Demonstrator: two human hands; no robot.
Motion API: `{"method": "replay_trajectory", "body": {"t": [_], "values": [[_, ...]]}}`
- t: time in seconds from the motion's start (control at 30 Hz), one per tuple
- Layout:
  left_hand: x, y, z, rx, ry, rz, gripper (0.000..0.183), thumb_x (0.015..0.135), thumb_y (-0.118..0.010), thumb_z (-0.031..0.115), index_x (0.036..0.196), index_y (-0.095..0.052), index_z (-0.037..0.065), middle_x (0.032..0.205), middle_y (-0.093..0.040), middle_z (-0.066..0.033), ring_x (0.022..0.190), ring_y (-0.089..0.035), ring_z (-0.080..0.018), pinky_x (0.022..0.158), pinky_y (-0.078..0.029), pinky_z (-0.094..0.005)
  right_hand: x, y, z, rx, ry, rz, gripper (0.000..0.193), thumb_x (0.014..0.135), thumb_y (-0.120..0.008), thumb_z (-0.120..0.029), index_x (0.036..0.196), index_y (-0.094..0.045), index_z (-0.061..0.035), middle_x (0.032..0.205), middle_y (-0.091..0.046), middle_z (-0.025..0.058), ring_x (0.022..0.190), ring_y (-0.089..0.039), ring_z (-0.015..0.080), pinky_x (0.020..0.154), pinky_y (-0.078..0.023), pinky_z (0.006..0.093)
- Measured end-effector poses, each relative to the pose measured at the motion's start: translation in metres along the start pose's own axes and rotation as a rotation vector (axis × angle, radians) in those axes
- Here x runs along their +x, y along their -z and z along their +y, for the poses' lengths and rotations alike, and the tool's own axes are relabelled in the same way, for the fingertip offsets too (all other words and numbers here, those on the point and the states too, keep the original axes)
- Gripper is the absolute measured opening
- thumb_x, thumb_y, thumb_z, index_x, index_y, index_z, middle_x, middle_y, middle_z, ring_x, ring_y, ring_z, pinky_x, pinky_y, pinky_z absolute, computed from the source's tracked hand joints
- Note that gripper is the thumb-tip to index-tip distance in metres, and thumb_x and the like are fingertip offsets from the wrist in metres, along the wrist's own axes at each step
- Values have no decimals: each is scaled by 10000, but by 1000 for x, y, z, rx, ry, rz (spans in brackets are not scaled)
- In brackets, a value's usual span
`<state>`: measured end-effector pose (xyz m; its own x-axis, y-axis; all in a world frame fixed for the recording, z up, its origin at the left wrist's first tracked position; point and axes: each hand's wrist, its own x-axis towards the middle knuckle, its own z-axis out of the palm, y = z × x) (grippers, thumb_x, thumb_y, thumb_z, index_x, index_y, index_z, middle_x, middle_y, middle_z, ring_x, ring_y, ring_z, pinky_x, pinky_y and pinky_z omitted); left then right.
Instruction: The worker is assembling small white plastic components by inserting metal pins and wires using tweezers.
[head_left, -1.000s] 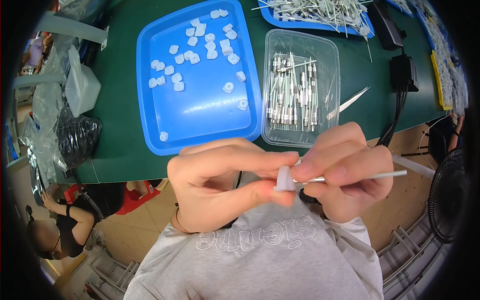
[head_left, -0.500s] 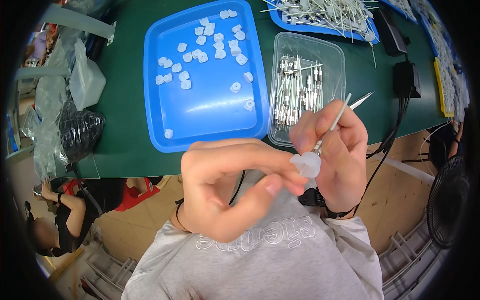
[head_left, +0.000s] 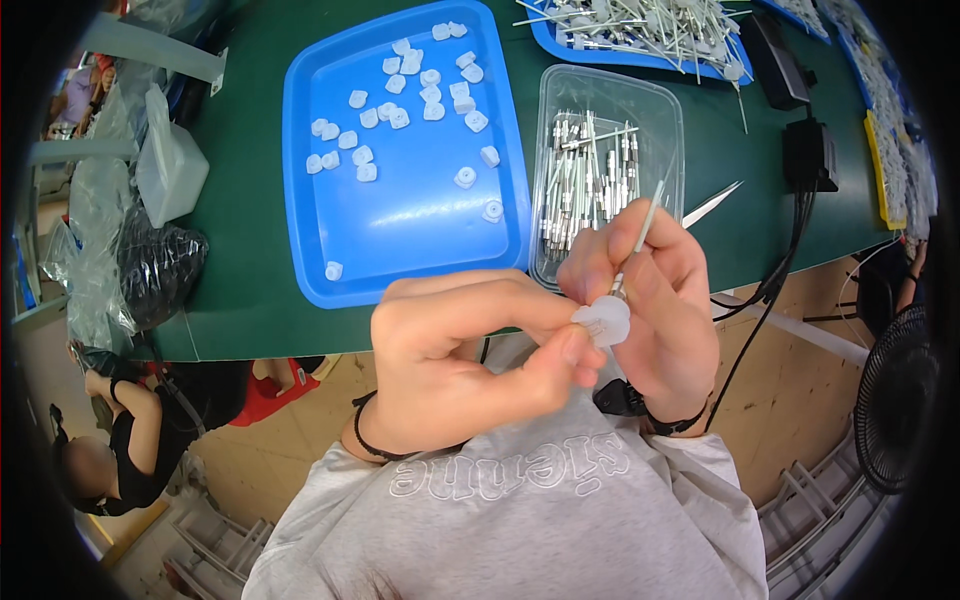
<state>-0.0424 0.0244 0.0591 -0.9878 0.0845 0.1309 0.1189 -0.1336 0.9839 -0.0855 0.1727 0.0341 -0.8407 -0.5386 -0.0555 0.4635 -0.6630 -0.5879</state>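
My right hand [head_left: 660,310] pinches a thin pale rod [head_left: 648,222] with a metal collar, which points up and away. At the rod's lower end sits a translucent white plastic cap [head_left: 604,322]. The thumb and fingertips of my left hand [head_left: 470,345] are closed at the cap's left edge. Beyond my hands, a clear plastic box [head_left: 662,95] holds several similar rods with metal collars. To its left, a blue tray [head_left: 400,262] carries several small white plastic pieces [head_left: 399,118]. Pointed tweezers [head_left: 712,203] stick out past my right hand, partly hidden behind it.
Another blue tray [head_left: 545,38] at the back is heaped with rods bearing white pieces. Black boxes with cables [head_left: 808,155] stand at the right. Plastic bags [head_left: 160,260] and a white container [head_left: 172,165] lie left. A fan [head_left: 895,400] and a seated person [head_left: 140,430] are off the table.
My left thumb has come up against the cap, closing the gap to the fingers. The cap has turned to show more of its face, and my right hand has shifted slightly left.
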Motion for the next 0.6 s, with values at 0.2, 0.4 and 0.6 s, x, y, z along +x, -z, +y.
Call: {"method": "replay_trajectory", "body": {"t": [0.2,0.4,0.6], "values": [[-1,2,1,-73,30,56,103,692,-606,-66,791,-632,-60,667,-633,-111,599,-608,-138,564,-458,-211,-1,0,-3,-94,21,5,85,807,-550,-7,871,-500,18,798,-605,140,711,-586,168,618,-482,286],[-3,9,0,-15,113,84,76,726,-628,-34,800,-636,-45,679,-639,-101,620,-611,-143,563,-457,-214,0,-4,-5,-229,19,17,107,784,-551,60,874,-495,49,810,-608,179,657,-595,189,562,-502,294],[2,14,0,-65,128,158,48,722,-630,-23,768,-636,-36,680,-634,-94,616,-603,-131,574,-454,-224,10,-21,-7,-302,-13,81,117,782,-563,53,880,-500,37,814,-606,152,676,-590,158,587,-494,267]]}}
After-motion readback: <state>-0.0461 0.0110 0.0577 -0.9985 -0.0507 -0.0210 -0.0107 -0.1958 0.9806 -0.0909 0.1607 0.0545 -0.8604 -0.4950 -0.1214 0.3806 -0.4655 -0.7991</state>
